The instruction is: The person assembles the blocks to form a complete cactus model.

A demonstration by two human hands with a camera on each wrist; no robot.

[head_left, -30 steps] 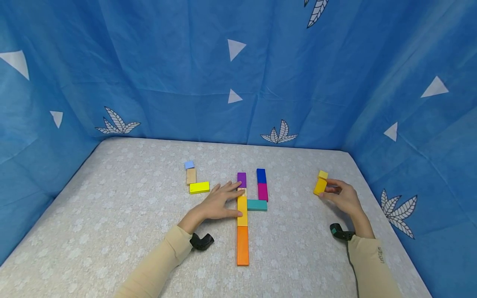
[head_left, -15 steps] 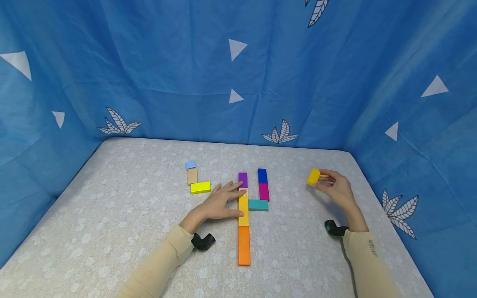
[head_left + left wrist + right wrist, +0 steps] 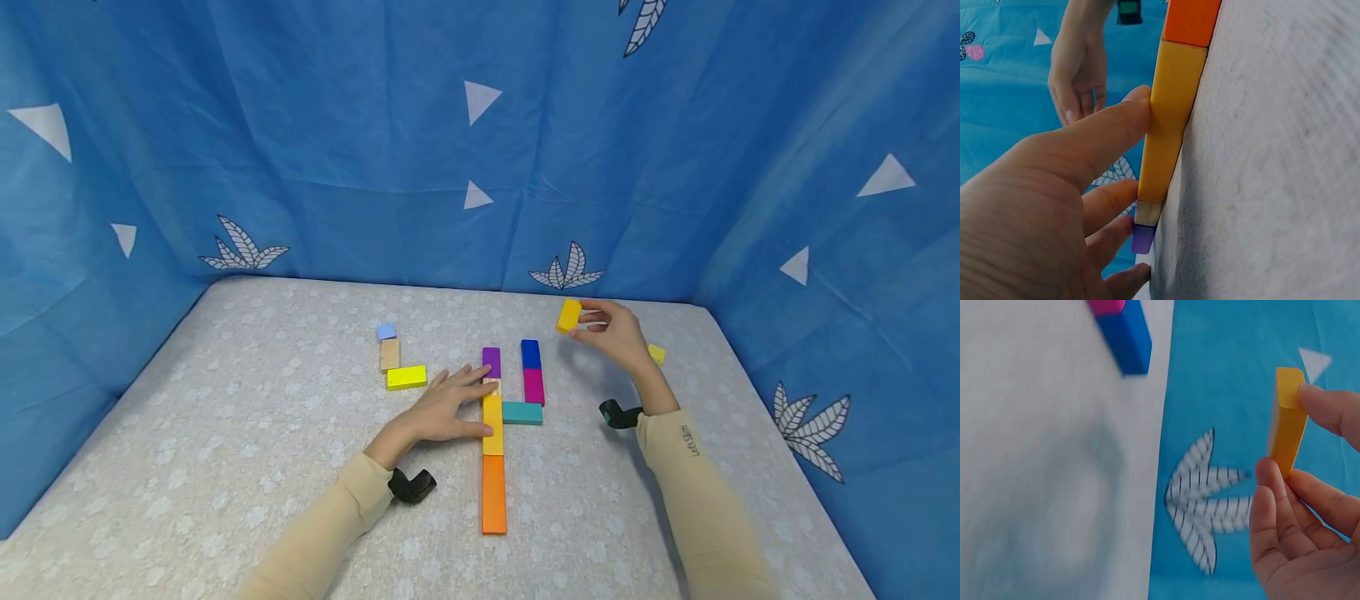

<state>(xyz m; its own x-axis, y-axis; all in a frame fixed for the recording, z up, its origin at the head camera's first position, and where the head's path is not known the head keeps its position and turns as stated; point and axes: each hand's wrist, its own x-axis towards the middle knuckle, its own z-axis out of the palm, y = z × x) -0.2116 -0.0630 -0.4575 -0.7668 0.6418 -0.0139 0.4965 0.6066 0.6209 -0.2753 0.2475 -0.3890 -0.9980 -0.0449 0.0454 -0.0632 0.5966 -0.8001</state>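
My right hand pinches a yellow block between thumb and fingertips, raised above the back of the table; the right wrist view shows the block upright between them. My left hand lies with fingers spread, its tips touching the left side of a row of blocks. That row runs from a purple block through a small pale block and an amber block to an orange block. A teal block juts right from it. Beyond stand a blue block and a magenta block, end to end.
Left of the row lie a bright yellow block, a tan block and a light blue block. A pale yellow block sits behind the right forearm. Blue curtains border the patterned table.
My right hand has lifted the yellow block away from the pale yellow one and carried it left and toward the back. The left hand has stayed on the row.
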